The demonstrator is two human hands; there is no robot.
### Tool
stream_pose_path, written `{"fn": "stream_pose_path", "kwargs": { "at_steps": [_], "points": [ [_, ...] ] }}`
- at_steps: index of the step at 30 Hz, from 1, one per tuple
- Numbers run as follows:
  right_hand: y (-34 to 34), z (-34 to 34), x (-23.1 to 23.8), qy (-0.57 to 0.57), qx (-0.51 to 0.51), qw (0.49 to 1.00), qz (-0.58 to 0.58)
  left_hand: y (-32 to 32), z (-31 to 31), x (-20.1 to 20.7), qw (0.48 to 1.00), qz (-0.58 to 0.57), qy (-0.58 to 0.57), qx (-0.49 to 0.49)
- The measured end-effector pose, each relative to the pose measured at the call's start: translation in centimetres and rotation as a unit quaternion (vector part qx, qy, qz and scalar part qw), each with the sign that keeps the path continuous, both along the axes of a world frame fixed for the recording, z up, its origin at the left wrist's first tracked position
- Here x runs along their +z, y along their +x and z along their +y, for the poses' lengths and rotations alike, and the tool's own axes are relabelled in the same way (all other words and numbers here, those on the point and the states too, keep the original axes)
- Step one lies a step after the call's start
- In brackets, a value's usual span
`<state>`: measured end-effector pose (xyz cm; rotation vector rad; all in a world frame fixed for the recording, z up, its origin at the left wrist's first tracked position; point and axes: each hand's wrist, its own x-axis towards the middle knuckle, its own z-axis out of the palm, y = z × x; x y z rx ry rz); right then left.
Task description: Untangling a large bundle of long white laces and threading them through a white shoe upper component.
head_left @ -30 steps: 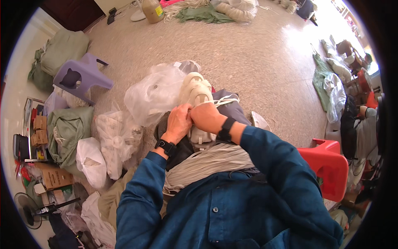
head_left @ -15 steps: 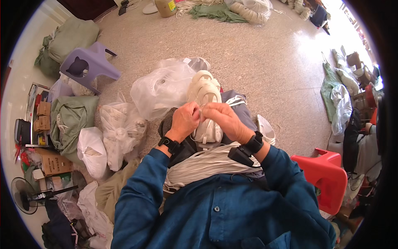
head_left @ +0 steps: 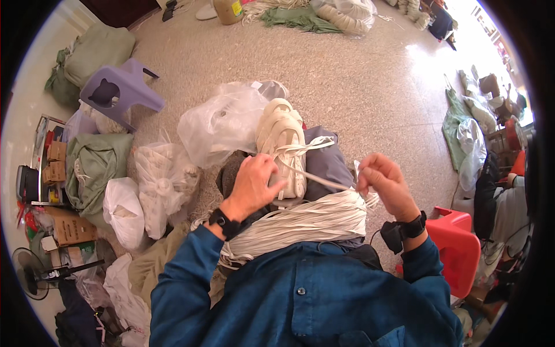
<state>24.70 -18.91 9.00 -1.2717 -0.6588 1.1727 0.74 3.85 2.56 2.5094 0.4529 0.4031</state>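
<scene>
A cream shoe (head_left: 284, 136) with wide straps lies toe-away in front of me, with what seem to be other shoes nested against it. My left hand (head_left: 251, 185) is at its near left side, thumb spread from the curled fingers and nothing visible between them. My right hand (head_left: 386, 182) is raised to the right of the shoe, its fingers pinching a flat white shoelace (head_left: 315, 178). That lace stretches from the shoe's opening to my fingers. Looped lace ends hang over the shoe's right side. Across my lap lies a thick bundle of white laces (head_left: 306, 222).
Beyond my left hand lies a clear plastic bag (head_left: 222, 118); tied bags (head_left: 165, 185) sit further left. A purple stool (head_left: 118, 89) stands at the far left, a red stool (head_left: 457, 248) at my right, a fan (head_left: 32, 273) at the left edge.
My hands were together over the shoe. The right has moved away to the right, drawing the lace out; the left has shifted slightly nearer me and its thumb has spread.
</scene>
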Motion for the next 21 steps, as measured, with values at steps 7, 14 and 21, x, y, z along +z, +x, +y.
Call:
{"fn": "stream_pose_path", "kwargs": {
  "at_steps": [7,14,21],
  "points": [
    [-0.2,1.1,-2.3,-0.04,-0.102,0.994,0.001,-0.8,-2.5,-1.2,0.993,0.007,0.116,-0.008],
    [-5.8,7.3,-4.2,0.083,-0.016,0.99,-0.109,-1.4,-4.3,4.0,0.965,-0.048,-0.252,0.054],
    [-11.9,10.9,-4.0,0.125,0.057,0.967,-0.215,-4.4,-3.8,5.9,0.952,-0.121,-0.261,0.106]
  ]
}}
